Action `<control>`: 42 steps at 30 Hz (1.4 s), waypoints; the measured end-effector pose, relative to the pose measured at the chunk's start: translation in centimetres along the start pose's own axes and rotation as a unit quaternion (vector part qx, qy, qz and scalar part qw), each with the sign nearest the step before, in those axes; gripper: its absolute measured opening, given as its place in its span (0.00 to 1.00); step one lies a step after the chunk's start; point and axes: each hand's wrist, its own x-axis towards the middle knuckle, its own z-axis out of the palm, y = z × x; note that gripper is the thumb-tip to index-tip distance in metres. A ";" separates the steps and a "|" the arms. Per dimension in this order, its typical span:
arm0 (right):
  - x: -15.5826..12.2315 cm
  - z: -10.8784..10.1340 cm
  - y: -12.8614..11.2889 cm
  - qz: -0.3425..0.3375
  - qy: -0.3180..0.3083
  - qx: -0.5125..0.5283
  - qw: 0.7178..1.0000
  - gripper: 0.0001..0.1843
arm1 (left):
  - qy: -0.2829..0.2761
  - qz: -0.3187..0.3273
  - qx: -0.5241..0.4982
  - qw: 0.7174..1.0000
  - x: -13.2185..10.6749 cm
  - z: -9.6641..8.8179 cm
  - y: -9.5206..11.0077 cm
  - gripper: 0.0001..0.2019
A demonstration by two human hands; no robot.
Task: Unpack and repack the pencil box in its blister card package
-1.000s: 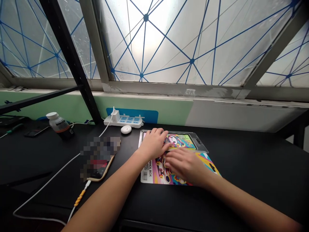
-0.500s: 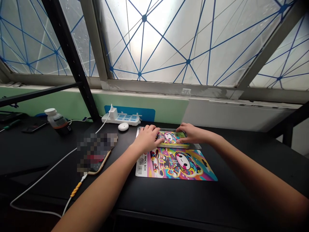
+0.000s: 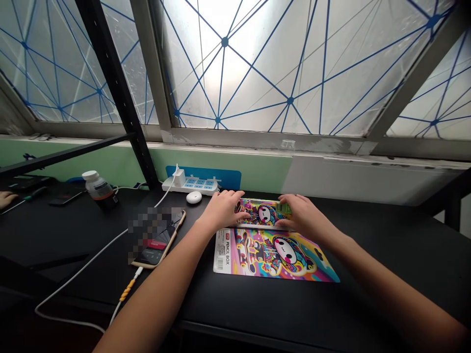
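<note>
A colourful pencil box [image 3: 263, 214] with a cartoon figure and a green part at its right end lies crosswise between my hands. My left hand [image 3: 223, 210] grips its left end, with the thumb on the near side and the fingers over the far edge. At the right end, my right hand [image 3: 305, 214] holds it the same way. Just in front lies a printed backing card [image 3: 274, 255] marked "PENCIL BOX", flat on the black table [image 3: 235, 304]. The fingers hide both ends of the box.
To the left are a phone [image 3: 158, 245] on a white cable, a round white case [image 3: 194, 197], and a bottle [image 3: 99, 190]. Behind stands a power strip [image 3: 198, 184] against the wall. Another person's hand [image 3: 6, 200] shows at the far left edge.
The clear plastic tray that showed around the pencil box is no longer visible. Both hands now grip the box's ends more closely. The view has shifted slightly, and another person's hand has appeared at left.
</note>
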 end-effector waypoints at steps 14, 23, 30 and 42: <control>-13.3 -3.1 -5.6 -0.126 0.131 -0.018 0.983 0.22 | 0.114 0.058 -0.039 0.991 -12.5 -1.3 6.8 0.23; -14.1 -0.9 -5.0 -0.069 0.012 0.040 0.997 0.40 | 0.002 -0.167 -0.245 0.955 -15.2 -0.4 5.6 0.41; -13.4 -3.1 -3.8 0.010 -0.090 0.135 0.987 0.35 | -0.012 -0.199 -0.270 0.942 -15.0 -0.1 5.5 0.49; -9.9 -2.4 -2.3 0.256 -0.027 0.312 0.914 0.31 | -0.032 -0.249 -0.292 0.923 -15.0 -0.8 6.1 0.54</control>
